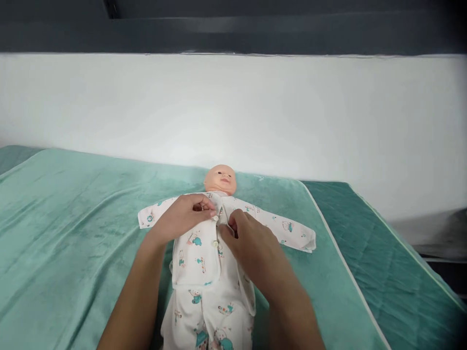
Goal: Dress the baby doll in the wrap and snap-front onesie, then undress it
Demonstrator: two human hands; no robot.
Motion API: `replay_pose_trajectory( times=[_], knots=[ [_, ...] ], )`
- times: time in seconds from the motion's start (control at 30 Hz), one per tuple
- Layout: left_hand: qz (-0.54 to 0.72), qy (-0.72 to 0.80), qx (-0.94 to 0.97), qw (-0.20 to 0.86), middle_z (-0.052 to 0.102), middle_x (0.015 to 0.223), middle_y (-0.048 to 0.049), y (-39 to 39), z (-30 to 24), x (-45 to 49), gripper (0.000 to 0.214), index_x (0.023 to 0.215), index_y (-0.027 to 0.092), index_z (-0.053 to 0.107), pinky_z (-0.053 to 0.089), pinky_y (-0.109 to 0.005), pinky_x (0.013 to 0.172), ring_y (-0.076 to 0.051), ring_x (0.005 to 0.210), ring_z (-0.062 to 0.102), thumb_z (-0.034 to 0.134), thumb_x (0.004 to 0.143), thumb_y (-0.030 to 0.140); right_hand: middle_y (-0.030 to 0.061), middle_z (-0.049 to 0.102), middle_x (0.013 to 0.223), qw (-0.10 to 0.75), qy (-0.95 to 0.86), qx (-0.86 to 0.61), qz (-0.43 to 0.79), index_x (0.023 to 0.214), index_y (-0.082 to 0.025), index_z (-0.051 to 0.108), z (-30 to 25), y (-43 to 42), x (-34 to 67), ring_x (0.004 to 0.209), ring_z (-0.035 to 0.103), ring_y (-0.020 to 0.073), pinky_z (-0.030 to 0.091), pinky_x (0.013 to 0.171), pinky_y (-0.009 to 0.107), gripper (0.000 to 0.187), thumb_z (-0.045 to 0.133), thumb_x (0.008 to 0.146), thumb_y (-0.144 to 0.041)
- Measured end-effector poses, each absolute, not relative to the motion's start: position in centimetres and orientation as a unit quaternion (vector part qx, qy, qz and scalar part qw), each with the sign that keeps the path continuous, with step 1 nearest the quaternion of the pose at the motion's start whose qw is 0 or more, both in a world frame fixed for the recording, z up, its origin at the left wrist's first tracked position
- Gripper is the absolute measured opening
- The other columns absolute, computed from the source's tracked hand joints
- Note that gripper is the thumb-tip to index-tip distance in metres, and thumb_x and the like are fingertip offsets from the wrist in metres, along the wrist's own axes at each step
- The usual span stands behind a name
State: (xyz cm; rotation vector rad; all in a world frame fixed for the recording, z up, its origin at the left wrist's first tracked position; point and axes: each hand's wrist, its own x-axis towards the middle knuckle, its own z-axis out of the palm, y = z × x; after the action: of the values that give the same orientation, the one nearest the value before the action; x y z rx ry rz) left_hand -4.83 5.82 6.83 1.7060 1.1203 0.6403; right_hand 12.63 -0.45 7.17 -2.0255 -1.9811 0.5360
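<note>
A baby doll (221, 179) lies on its back, dressed in a white printed jacket (197, 262) and matching trousers (193, 321). Both jacket sleeves stretch out to the sides. My left hand (191, 211) pinches the front edge of the jacket by a pale button (215, 218) near the chest. On the other side of the front opening, my right hand (248, 238) has its fingers closed on the other jacket edge. A second button (215, 244) shows lower on the left panel. My fingertips partly hide the cloth they grip.
Under the doll spreads a green blanket (91, 243) with soft wrinkles. A darker quilted green cover (394, 253) shows at the right. Behind the bed stands a white wall (233, 107), with a dark beam (233, 36) across the top.
</note>
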Motion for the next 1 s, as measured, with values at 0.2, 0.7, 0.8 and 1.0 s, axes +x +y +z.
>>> replay_pose_trajectory(
  times=[0.2,0.7,0.8,1.0],
  knots=[
    [0.204,0.451,0.760,0.422,0.064,0.086,0.0015,5.2,7.2,-4.6,0.010,0.083,0.022,0.067,0.042,-0.026,0.066,-0.013,0.074,0.055,0.062,0.085,0.030,0.0026,0.058,0.078,0.081,-0.695,-0.690,0.183,0.078,-0.022,0.041,7.4,-0.6,12.6,0.063,0.044,0.0157,0.021,0.057,0.030,0.019,0.045,0.096,-0.026],
    [0.321,0.409,0.630,0.577,0.057,0.067,0.0034,5.4,6.8,-3.1,0.021,0.083,0.017,0.062,0.041,-0.021,0.056,-0.009,0.059,0.053,0.069,0.084,0.037,-0.0051,0.045,0.068,0.419,-0.517,-0.428,0.611,0.081,-0.018,0.060,4.2,3.0,16.5,0.058,0.035,0.0074,0.026,0.054,0.025,0.032,0.071,0.084,-0.048],
    [0.329,0.393,0.609,0.605,0.064,0.072,0.0003,5.4,6.8,-3.0,0.025,0.083,0.016,0.064,0.049,-0.023,0.064,-0.011,0.067,0.061,0.073,0.082,0.039,-0.0046,0.050,0.068,0.430,-0.495,-0.418,0.629,0.083,-0.018,0.065,4.2,3.0,16.2,0.057,0.039,0.0070,0.030,0.054,0.024,0.028,0.076,0.080,-0.044],
    [0.311,0.392,0.610,0.614,0.067,0.076,-0.0008,5.6,6.7,-3.4,0.024,0.086,0.016,0.067,0.052,-0.023,0.068,-0.012,0.071,0.065,0.075,0.081,0.038,-0.0019,0.060,0.073,0.434,-0.470,-0.430,0.637,0.085,-0.019,0.072,4.2,3.1,16.7,0.059,0.047,0.0076,0.037,0.056,0.024,0.027,0.083,0.073,-0.040]
  ],
)
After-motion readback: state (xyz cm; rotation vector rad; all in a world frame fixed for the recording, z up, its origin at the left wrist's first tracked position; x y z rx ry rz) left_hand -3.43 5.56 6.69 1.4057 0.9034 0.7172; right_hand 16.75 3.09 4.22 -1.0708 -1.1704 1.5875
